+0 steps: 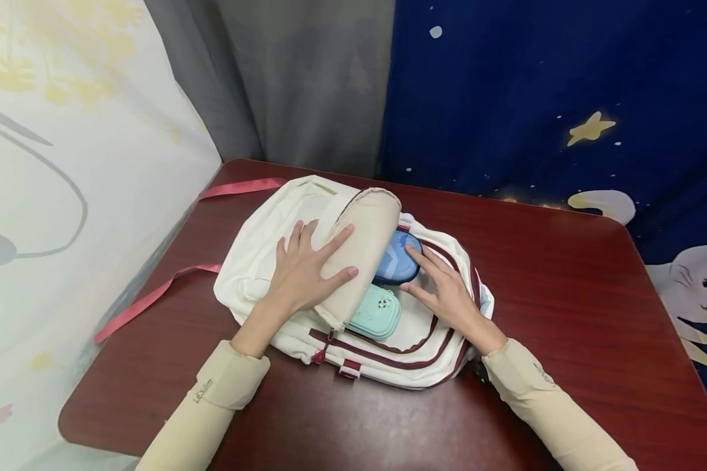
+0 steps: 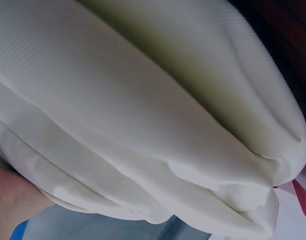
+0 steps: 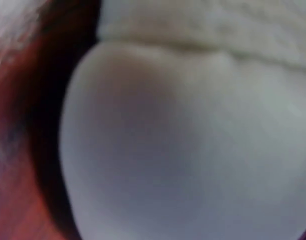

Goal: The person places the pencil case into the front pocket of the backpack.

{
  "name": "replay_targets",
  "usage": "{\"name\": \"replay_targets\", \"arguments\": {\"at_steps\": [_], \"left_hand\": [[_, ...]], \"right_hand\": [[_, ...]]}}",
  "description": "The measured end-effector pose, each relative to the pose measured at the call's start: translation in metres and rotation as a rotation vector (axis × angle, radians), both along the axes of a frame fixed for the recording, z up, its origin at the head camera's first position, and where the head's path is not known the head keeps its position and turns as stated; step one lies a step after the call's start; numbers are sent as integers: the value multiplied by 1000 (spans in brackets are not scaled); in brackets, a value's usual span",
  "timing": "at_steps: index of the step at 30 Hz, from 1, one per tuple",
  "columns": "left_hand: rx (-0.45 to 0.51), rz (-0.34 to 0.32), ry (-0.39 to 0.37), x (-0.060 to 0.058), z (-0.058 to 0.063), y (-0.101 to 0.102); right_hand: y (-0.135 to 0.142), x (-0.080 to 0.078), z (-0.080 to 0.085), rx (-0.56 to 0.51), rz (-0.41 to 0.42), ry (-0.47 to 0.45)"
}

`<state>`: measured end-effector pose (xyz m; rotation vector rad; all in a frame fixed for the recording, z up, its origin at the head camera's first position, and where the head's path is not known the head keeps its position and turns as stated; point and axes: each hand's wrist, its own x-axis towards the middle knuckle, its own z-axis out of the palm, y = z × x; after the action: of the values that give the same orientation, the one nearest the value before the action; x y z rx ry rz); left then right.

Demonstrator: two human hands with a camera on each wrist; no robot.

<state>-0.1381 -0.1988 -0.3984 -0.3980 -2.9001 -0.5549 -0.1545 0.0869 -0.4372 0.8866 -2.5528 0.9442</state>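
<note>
A white backpack (image 1: 424, 356) with dark red zips lies on the table, its front pocket unzipped and the flap (image 1: 362, 245) folded back to the left. My left hand (image 1: 300, 275) rests on the flap and the fabric beside it, fingers spread. Within the pocket is a blue zip case (image 1: 397, 258), partly covered by the flap. With fairly straight fingers, my right hand (image 1: 448, 294) touches the blue case at its right side. Nearer me sits a mint green case (image 1: 380, 313), also half under the flap. White fabric (image 2: 143, 115) fills most of the left wrist view.
The dark red table (image 1: 565, 314) extends right and in front of the bag. Two pink straps (image 1: 147, 307) trail left. A grey curtain (image 1: 318, 78) and a dark blue curtain (image 1: 507, 98) hang behind; a pale patterned one (image 1: 94, 163) stands at the left.
</note>
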Motion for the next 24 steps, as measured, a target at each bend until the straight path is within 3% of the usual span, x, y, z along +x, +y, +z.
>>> {"name": "replay_targets", "arguments": {"at_steps": [11,24], "left_hand": [[-10,-3,13,2,9,6],[36,25,-32,4,4,6]], "right_hand": [[4,-13,10,-10,42,51],[-4,-27,8,-18,104,58]]}}
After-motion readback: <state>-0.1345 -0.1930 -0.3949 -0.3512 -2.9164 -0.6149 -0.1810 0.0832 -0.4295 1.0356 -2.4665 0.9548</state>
